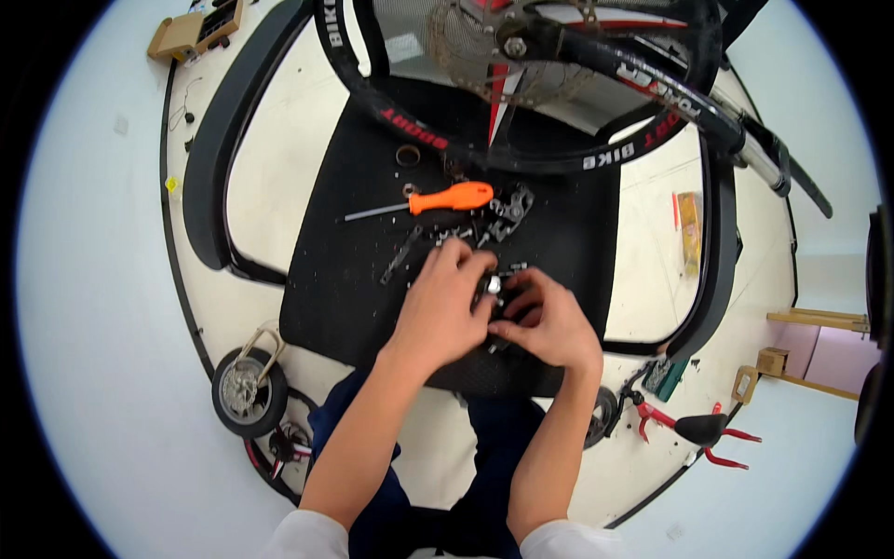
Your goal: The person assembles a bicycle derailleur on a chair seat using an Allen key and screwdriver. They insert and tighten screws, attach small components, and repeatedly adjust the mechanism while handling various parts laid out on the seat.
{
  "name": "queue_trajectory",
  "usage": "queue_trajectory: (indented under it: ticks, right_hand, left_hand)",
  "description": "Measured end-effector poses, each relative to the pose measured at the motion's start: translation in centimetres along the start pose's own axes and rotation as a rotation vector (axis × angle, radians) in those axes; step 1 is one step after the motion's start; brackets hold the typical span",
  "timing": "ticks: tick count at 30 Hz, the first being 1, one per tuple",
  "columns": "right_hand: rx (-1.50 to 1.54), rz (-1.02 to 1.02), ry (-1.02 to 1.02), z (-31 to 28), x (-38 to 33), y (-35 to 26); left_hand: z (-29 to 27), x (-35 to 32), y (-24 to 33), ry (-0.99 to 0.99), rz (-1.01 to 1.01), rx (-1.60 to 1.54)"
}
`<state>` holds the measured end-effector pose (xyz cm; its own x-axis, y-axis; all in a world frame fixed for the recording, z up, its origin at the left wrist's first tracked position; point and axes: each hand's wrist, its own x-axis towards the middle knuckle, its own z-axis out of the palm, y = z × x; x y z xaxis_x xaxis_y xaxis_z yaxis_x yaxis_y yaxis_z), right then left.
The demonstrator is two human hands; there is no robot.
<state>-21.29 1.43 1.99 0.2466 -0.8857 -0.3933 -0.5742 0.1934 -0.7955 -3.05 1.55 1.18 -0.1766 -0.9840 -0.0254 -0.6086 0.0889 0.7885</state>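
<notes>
My left hand and my right hand meet over the black chair seat, fingers curled in around a small black-and-silver metal part. Most of that part is hidden by the fingers, so its kind is unclear. Just beyond them lie several small screws and a black mechanical part with an irregular shape. A screwdriver with an orange handle rests farther back, its shaft toward the left. A thin dark strip lies left of my left hand.
A bicycle wheel with its fork takes up the far side of the seat, near a dark ring. Armrests flank the seat. On the floor are a small wheel, a red frame and an open cardboard box.
</notes>
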Motion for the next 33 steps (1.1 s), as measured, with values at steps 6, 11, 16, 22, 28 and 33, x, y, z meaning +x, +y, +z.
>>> queue_trajectory:
  ticks: [6,11,16,22,28,33]
  right_hand:
    - [0.327,-0.037,0.156,-0.9,-0.3,-0.1]
    - [0.446,0.004,0.474,-2.0,0.3,-1.0]
    - [0.402,0.046,0.539,-0.9,1.6,-0.1]
    - [0.048,-0.087,0.631,1.4,5.6,-0.7]
    - [-0.304,-0.087,0.72,2.7,7.5,-1.5]
    - [0.246,-0.105,0.714,1.6,6.4,-1.1]
  left_hand:
    - [-0.5,0.7,-0.4,0.066,-0.157,-0.21]
    - [-1.1,1.6,-2.1,0.211,-0.16,-0.51]
    - [-0.7,1.3,-2.3,0.25,-0.262,-0.597]
    - [-0.7,1.5,-0.9,0.174,-0.271,-0.695]
    - [-0.7,1.5,-1.5,0.091,-0.352,-0.642]
    - [-0.3,1.4,-1.3,0.075,-0.247,-0.615]
